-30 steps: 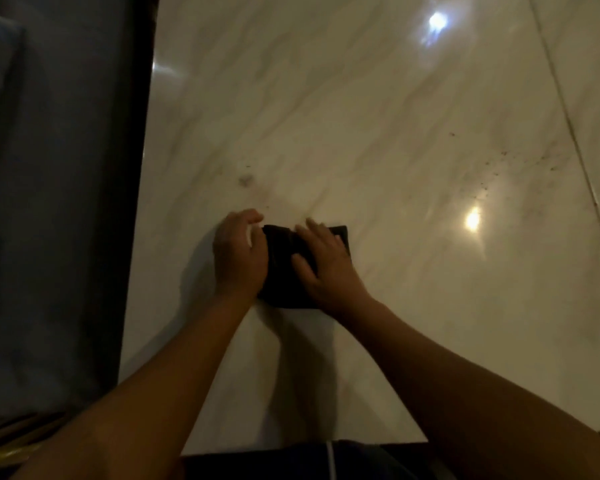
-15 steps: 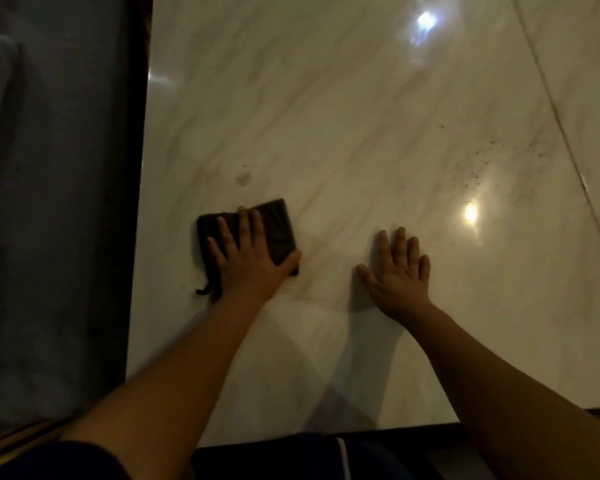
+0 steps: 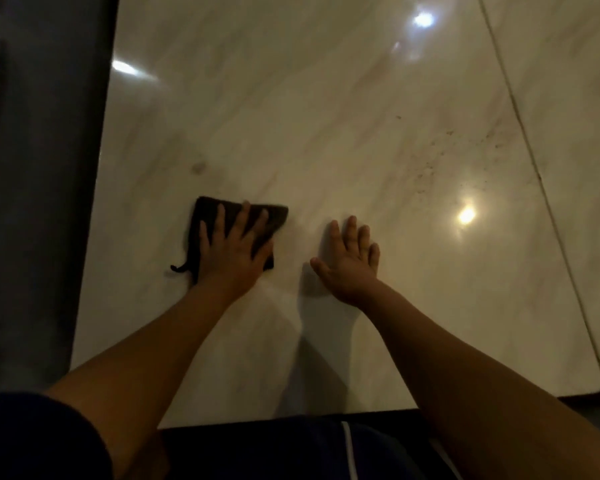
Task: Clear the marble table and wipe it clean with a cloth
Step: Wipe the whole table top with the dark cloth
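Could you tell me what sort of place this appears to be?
Probably a dining or living area: a polished marble table carries bright light reflections, what looks like a grey cushioned seat stands beside it, and the left hand presses a dark cloth.

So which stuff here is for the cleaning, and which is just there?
For the cleaning: the dark cloth, pressed flat by the left hand; the marble table; the specks and the smudge on it.
Just there: the right hand resting flat on the table; the grey furniture beside it; the shiny light spots.
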